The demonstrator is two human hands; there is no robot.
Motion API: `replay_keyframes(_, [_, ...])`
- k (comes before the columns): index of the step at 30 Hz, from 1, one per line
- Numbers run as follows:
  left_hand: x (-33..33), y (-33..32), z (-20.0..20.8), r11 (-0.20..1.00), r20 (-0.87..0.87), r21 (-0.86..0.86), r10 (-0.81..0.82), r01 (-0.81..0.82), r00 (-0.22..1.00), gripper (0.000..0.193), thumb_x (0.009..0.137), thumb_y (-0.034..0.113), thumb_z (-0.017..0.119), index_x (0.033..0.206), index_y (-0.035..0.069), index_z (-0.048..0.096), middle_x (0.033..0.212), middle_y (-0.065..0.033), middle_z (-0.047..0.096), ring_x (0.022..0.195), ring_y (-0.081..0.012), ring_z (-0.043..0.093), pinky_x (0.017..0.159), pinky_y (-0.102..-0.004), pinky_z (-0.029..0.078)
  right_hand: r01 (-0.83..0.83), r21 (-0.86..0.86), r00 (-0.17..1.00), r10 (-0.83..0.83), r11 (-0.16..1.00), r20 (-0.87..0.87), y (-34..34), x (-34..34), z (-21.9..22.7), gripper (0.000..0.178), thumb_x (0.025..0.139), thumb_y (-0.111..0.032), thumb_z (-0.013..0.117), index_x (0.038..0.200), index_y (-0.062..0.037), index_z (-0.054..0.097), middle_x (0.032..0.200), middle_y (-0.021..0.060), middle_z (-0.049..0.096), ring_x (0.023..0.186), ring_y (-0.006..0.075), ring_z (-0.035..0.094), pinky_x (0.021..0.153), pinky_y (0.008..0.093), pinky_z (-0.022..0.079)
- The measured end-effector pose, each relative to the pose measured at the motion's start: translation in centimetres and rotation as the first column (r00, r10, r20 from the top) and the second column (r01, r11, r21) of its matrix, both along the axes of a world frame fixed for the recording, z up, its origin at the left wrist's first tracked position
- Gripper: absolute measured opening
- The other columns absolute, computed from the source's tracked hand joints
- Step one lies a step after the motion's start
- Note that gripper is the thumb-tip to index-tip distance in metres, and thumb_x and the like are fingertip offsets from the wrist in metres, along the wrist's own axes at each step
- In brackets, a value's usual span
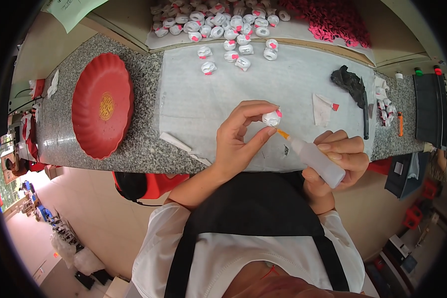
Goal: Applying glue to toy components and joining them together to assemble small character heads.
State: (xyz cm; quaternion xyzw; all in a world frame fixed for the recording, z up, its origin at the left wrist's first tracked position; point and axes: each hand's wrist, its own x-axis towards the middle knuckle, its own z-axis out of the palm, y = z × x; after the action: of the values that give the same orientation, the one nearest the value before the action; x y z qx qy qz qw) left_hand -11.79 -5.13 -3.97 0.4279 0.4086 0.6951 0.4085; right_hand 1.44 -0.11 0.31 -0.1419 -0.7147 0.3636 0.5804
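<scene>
Left hand point(236, 141) pinching white piece point(271, 118); right hand point(347, 153) gripping bottle point(317, 160), orange tip point(283, 133) just beside piece.

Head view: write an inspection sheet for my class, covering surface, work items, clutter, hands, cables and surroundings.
Surface: white sheet on speckled grey worktop.
Work items: white-and-pink piece, squeeze bottle with orange tip; similar pieces and pink bits heaped behind.
Clutter: crumpled black plastic right; red scalloped dish left.
Hands: left hand pinches the piece; right hand grips the bottle, tip beside the piece.
Cables: thin dark cord below worktop; type unclear.
Surroundings: pale floor, red stool.
</scene>
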Motion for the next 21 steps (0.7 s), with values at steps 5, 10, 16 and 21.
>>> replay_keyframes(5, [0.2,0.7,0.1,1.0,0.045,0.015,-0.011,0.011,0.999,0.03,0.07,-0.008,0.053,0.099,-0.001,0.048,0.099,-0.01,0.048,0.09,-0.016,0.048,0.078,-0.0261,0.04,0.06,0.017,0.998,-0.059,0.998,-0.029,0.6,0.0,-0.1,0.039,0.062,-0.018,0.069,0.079,-0.006,0.037,0.073,0.0077,0.043,0.053,0.0118,0.041,0.043,0.021,0.037])
replay_keyframes(10, [-0.6,0.2,0.5,0.987,0.418,-0.118,-0.05,0.109,0.907,0.033,0.071,-0.008,0.052,0.102,-0.001,0.043,0.099,-0.0092,0.048,0.093,-0.0149,0.047,0.08,-0.0248,0.038,0.062,-0.268,0.982,-0.108,0.961,-0.157,2.6,1.5,-0.5,0.036,0.061,-0.01,0.066,0.083,-0.0042,0.038,0.077,0.0106,0.045,0.061,0.016,0.047,0.053,0.0266,0.042])
replay_keyframes(16, [-1.5,-0.2,1.0,0.99,0.437,-0.099,-0.047,0.101,0.898,0.033,0.071,-0.007,0.052,0.102,-0.001,0.043,0.099,-0.0098,0.048,0.095,-0.0152,0.047,0.081,-0.0257,0.037,0.042,-0.54,0.999,-0.019,0.841,0.048,10.4,2.0,-0.2,0.024,0.069,-0.004,0.054,0.088,-0.0012,0.039,0.086,0.0108,0.047,0.072,0.017,0.051,0.053,0.0252,0.044])
replay_keyframes(21, [-1.3,-0.6,1.0,0.987,0.43,-0.098,-0.07,0.124,0.9,0.032,0.071,-0.006,0.052,0.102,-0.001,0.043,0.098,-0.0092,0.049,0.094,-0.0148,0.047,0.081,-0.0254,0.038,0.127,-0.532,0.934,0.08,0.837,0.348,16.6,-0.6,-2.0,0.034,0.07,-0.006,0.055,0.102,-0.0036,0.045,0.083,0.0094,0.052,0.072,0.0182,0.054,0.06,0.0293,0.045])
